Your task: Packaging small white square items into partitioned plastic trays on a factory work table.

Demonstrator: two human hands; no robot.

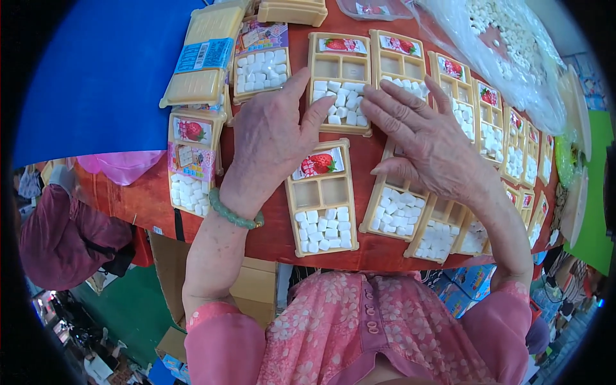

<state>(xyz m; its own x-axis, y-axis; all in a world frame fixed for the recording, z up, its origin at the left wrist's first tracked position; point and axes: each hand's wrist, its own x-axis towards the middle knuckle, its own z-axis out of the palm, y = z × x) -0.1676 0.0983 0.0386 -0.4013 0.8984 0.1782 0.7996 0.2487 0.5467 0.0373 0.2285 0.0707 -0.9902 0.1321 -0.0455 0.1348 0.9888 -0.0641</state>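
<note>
Here we log both hands on one candy tray.
Tray (340,83), cream plastic, white cubes in its lower compartment, lies mid-table toward the far edge. Our left hand (273,138) and right hand (427,138) rest flat, fingers spread, grasping nothing, fingertips on the cubes. Similar trays (321,199) surround it; a clear bag (507,45) sits at the far right corner.

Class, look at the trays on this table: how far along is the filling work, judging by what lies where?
Done: many cream trays, such as the near tray, already hold white cubes in the large compartment. In hand: the left hand and right hand spread cubes in the middle tray. Left: the small compartments of both trays are bare, and the clear bag still holds loose cubes.
</note>
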